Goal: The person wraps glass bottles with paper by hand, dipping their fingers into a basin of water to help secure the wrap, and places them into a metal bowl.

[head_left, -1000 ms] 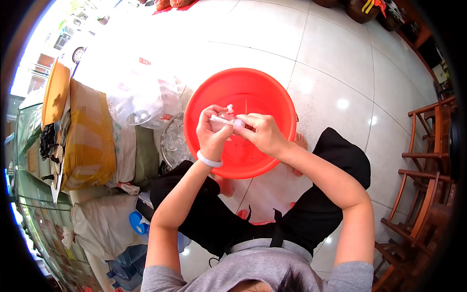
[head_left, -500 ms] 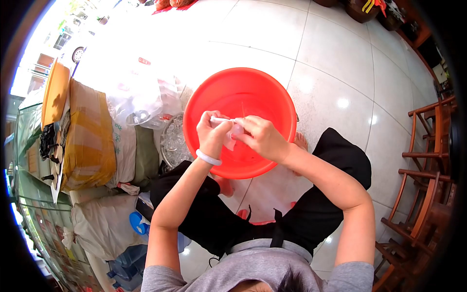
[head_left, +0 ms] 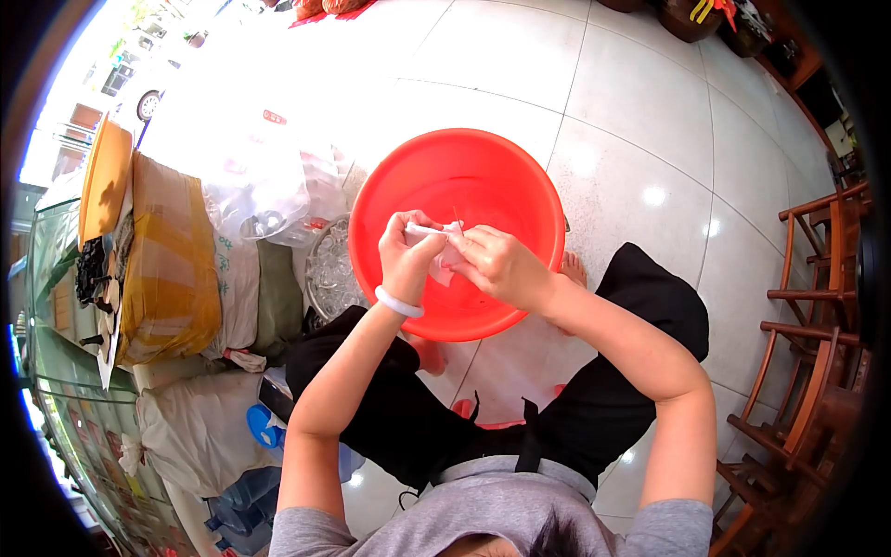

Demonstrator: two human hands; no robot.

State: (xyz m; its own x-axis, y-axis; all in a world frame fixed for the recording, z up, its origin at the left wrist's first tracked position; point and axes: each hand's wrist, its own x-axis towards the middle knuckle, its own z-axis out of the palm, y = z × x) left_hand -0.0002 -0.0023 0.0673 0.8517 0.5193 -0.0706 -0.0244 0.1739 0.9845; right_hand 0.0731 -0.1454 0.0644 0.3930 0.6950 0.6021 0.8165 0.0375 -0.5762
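Both hands are over a large red plastic basin (head_left: 543, 213), closed on one small, thin, whitish translucent piece (head_left: 441, 269) that looks like plastic film. My left hand (head_left: 405, 263), with a white band at the wrist, pinches its upper left side, where a narrow white edge shows. Close beside it, my right hand (head_left: 504, 266) grips the right side between thumb and fingers. A loose flap hangs below the fingers. A thin strand sticks up above the pinch; what it is I cannot make out. The fingers partly hide the piece.
Left of the basin sits a round metal bowl (head_left: 320, 292) holding clear, shiny pieces. Beyond it are clear plastic bags (head_left: 269, 190) and a taped cardboard box (head_left: 167, 260). Wooden chairs (head_left: 803, 362) line the right. My bare feet are close to the basin on the tiled floor.
My right fingers have closed in over the film, and the rounded bulge seen between the hands is no longer visible. The thin strand has shifted slightly left and down. My left hand has barely moved.
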